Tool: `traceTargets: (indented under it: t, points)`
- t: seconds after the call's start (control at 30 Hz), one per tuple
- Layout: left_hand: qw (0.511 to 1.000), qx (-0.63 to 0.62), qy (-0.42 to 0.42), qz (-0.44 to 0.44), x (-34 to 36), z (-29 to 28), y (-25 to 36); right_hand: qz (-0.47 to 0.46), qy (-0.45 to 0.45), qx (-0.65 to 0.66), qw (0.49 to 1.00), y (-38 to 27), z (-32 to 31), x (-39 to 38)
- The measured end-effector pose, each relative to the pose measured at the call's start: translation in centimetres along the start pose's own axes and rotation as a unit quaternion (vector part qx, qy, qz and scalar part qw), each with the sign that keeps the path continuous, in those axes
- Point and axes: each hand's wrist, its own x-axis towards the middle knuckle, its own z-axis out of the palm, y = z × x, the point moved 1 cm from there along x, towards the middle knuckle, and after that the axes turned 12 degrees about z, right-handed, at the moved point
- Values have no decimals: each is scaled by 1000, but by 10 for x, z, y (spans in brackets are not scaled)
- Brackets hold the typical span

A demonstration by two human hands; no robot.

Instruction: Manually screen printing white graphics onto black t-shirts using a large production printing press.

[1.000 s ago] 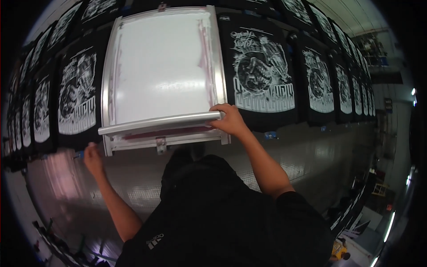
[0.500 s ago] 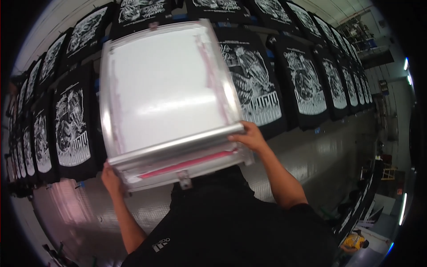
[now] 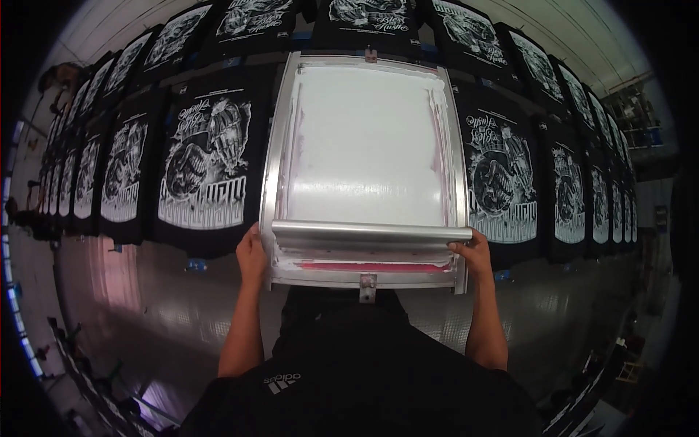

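Note:
A silver-edged screen printing frame (image 3: 275,167) lies squarely in front of me, its mesh coated with white ink (image 3: 368,138) and reddish streaks along the margins. Across its near part rests a metal squeegee (image 3: 371,233), with a pink strip (image 3: 378,266) showing below it. My left hand (image 3: 251,253) is closed on the frame's left side near the squeegee's end. At the opposite side, my right hand (image 3: 475,255) grips the frame's edge, its thumb and fingertips against the squeegee's right end. What lies under the frame is hidden.
Black shirts with white prints lie in long rows, one just left (image 3: 207,167) and one just right (image 3: 502,175) of the frame. Another row (image 3: 375,22) runs behind. A metal clip (image 3: 368,288) juts from the frame's near edge. Grey floor (image 3: 182,306) shows below.
The frame was tilted and further left among the shirts; now it sits straight and level between two printed shirts. My view has turned, and both hands have kept their hold.

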Motion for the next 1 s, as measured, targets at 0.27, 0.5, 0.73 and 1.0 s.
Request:
traceTargets:
  t: [0.27, 0.5, 0.73, 1.0]
  points:
    - [999, 18, 6, -36, -7, 13, 9, 15, 43, -41, 998, 5, -16, 22]
    - [1000, 8, -3, -19, 12, 15, -5, -3, 1, -11, 1000, 4, -4, 32]
    - [1000, -7, -5, -13, 20, 8, -34, -12, 2, -25, 1000, 23, 9, 35]
    - [993, 122, 2, -1, 19, 13, -40, 14, -15, -45, 999, 28, 5, 38]
